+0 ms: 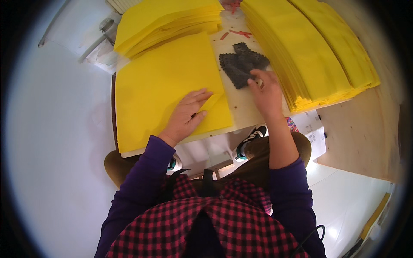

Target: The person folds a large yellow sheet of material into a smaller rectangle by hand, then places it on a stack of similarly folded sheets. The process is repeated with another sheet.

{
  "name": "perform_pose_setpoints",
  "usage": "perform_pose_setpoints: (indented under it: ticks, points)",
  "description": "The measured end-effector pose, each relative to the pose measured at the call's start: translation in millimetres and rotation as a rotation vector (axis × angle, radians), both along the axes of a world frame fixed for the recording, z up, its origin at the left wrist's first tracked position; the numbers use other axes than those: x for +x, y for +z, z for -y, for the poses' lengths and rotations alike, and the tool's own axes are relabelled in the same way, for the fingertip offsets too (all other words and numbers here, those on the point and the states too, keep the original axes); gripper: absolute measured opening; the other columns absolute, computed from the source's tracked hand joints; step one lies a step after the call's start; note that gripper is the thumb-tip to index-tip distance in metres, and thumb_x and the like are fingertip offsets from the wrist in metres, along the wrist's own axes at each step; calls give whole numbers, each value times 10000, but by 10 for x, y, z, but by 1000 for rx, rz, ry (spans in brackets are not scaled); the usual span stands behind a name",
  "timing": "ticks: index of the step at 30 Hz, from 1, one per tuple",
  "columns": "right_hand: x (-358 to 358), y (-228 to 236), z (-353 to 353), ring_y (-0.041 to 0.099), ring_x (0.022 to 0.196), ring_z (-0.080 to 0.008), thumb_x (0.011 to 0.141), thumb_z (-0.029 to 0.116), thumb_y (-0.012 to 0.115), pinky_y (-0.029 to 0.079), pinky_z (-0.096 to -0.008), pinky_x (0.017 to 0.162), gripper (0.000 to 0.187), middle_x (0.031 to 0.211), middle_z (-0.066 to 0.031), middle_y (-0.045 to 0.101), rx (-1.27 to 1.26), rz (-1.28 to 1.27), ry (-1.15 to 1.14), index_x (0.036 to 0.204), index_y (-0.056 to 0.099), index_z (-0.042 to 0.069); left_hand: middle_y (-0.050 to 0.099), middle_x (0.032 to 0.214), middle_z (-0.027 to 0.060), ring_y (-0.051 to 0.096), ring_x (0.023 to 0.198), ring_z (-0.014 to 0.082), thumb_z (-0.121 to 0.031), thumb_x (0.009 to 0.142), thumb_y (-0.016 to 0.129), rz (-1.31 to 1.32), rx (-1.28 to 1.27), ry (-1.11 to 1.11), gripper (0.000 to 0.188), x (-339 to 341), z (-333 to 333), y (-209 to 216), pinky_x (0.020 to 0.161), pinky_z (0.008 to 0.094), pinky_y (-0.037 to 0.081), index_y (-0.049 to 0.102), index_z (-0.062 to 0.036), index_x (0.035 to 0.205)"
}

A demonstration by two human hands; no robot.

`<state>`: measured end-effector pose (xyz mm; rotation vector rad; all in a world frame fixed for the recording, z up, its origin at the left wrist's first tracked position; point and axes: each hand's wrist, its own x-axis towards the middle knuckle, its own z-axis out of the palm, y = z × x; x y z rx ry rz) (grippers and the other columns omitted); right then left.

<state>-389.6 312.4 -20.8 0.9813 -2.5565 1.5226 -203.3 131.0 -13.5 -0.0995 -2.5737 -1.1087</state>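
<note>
My left hand (188, 112) lies flat on a large yellow sheet (163, 77), fingers stretched out, thumb apart. Beside its fingertips a narrow yellow fold (211, 102) rises along the sheet's right side; whether it is a flap of that sheet or a separate piece I cannot tell. Over the right edge of a crumpled dark grey cloth (238, 69) with a scalloped border hovers my right hand (266, 93). Its thumb and forefinger are curved with a gap between them, and no held thing shows. Whether the fingertips touch the cloth is unclear.
Behind the sheet stands a thick yellow stack (167, 21). To the right, long yellow stacks (297, 47) run along the table (241, 107). Small red strips (238, 32) lie beyond the cloth. A wooden board (357, 137) is at the right, with a white carton (313, 131) below the table.
</note>
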Motion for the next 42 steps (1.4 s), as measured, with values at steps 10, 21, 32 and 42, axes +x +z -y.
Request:
perform_pose_setpoints:
  ticks: [10,21,32,42]
  points:
    - [320,-44,-129,527,738,-93,711,117,812,465,-242,676,422,859,-14,547,123,482,474,1042,566,30,560,1305,161,444,1283,382,-70,859,573,4,-5,-7,113,2,12,-15,1058,451,350,535,19,799]
    - [295,-75,-11,564,753,-187,668,187,826,481,-309,683,451,806,-79,577,113,473,443,979,550,15,552,1314,157,440,1288,375,-130,862,592,4,-42,-32,200,2,23,19,1070,445,342,610,11,1002]
    - [345,-57,121,540,750,-192,686,225,830,472,-317,686,464,813,-76,548,74,412,395,972,527,20,507,1369,171,390,1332,363,-284,809,658,79,-45,-54,543,23,7,114,1117,451,268,569,14,1254]
    - [342,-26,111,530,730,-151,709,223,822,468,-280,674,412,786,-46,556,3,412,387,944,549,24,511,1356,188,378,1334,387,-164,821,624,58,29,-67,372,17,42,43,1104,457,271,615,40,1132]
